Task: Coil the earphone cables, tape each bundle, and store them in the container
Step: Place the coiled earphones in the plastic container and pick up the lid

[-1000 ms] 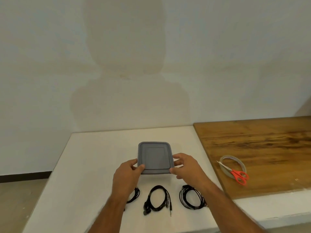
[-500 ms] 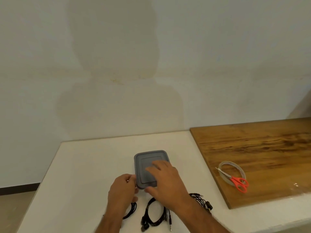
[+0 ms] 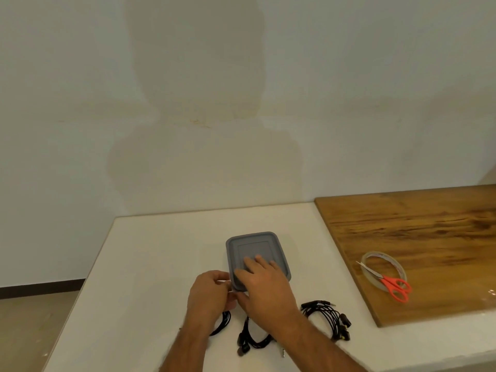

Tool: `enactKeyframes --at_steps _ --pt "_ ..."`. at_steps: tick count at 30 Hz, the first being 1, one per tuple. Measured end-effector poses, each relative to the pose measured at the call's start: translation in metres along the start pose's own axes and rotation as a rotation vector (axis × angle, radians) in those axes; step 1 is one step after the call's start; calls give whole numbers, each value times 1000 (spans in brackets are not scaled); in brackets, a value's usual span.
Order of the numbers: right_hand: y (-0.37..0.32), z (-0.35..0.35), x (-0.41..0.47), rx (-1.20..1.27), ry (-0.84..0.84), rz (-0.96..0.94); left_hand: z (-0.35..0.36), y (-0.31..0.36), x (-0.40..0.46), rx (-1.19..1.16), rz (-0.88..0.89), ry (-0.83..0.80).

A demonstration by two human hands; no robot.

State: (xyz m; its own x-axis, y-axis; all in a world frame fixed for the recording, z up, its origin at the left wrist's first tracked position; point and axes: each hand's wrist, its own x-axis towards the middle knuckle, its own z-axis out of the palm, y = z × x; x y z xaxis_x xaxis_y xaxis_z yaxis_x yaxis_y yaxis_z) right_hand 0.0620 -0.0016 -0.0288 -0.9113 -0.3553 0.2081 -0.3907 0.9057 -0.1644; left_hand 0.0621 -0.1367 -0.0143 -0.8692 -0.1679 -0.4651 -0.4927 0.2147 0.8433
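Fingers (image 3: 257,261) of our right hand (image 3: 264,287) lie flat and spread on the gray lid (image 3: 255,251) of the container (image 3: 281,261), pressing down. Our left hand (image 3: 208,294) curls its fingers at the lid's near left corner and seems to pinch it. The container sits mid-tabletop (image 3: 150,264). Three earphone cables (image 3: 326,319) lie near the front edge, under our wrists. If the lid pops off hard, the container may slide, or our arms may drag and tangle the cables.
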Motion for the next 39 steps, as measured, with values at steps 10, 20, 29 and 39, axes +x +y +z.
enactKeyframes --at_steps 10,20,29,39 --pt "4 15 3 -130 73 -52 3 2 -4 155 91 19" --pt "7 -10 9 -33 162 -156 2 6 -7 303 167 73" --pt "43 -76 11 508 425 276 3 7 -13 219 120 138" --pt "141 -72 -8 991 444 991 4 6 -8 174 100 150"
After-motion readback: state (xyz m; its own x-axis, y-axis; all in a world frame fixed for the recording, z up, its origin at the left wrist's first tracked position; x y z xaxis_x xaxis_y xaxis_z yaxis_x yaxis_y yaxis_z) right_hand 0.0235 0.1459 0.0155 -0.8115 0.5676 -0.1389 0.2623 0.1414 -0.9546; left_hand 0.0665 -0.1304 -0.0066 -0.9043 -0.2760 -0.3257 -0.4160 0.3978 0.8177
